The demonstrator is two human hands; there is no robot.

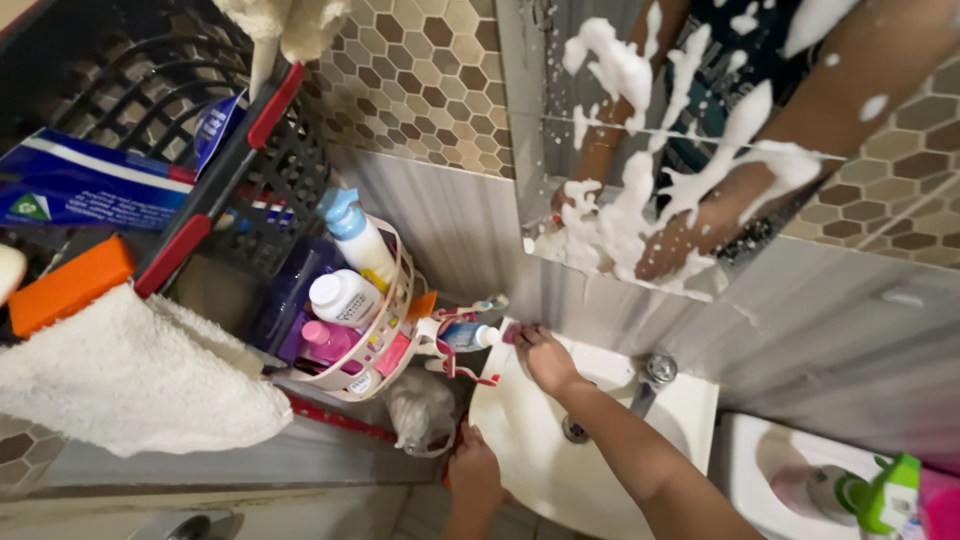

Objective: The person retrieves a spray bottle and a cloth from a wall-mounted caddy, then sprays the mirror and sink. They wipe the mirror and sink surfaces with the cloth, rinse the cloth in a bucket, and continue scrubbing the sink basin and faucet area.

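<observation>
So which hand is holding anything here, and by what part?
The right hand pinches a small pink thing at the basin's back corner; which part cannot be told. The left hand rests on the basin's front edge, holding nothing visible.

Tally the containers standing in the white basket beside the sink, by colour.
In the white basket:
White bottle with blue cap: 1
White jar: 1
Pink bottle: 1
Total: 3
The right hand reaches toward the tubes beside the basket.
</observation>
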